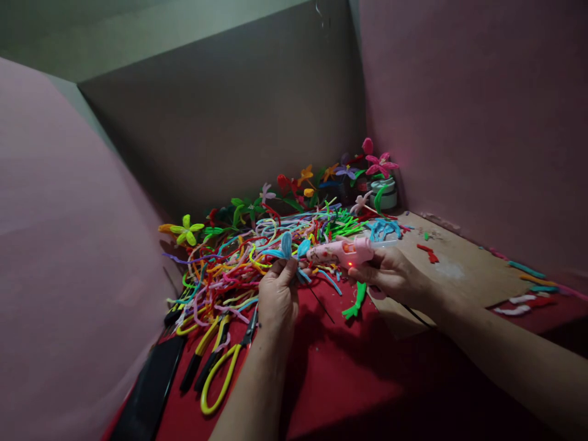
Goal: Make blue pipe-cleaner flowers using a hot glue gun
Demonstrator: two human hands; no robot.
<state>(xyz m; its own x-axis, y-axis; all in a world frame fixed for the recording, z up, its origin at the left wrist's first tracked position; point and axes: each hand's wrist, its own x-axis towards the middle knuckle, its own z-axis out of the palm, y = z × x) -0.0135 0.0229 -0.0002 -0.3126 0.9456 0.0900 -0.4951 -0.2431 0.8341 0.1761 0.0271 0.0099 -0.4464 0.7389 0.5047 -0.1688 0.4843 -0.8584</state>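
Observation:
My left hand [277, 298] pinches the base of a small blue pipe-cleaner flower [288, 247] and holds it upright. My right hand [390, 274] grips a pink glue gun [342, 252] with a red light glowing on its side. The gun's nozzle points left at the blue flower, almost touching it. Below the hands lies a green pipe-cleaner leaf piece [355, 302] on the red cloth [349, 367]. A thin dark wire stem runs down from the flower.
A tangled heap of coloured pipe cleaners [229, 266] fills the middle left. Finished flowers [376, 164] stand at the back corner near a white roll. Yellow-handled scissors [223, 369] and pliers lie front left. A cardboard sheet [454, 269] lies to the right. Pink walls enclose the space.

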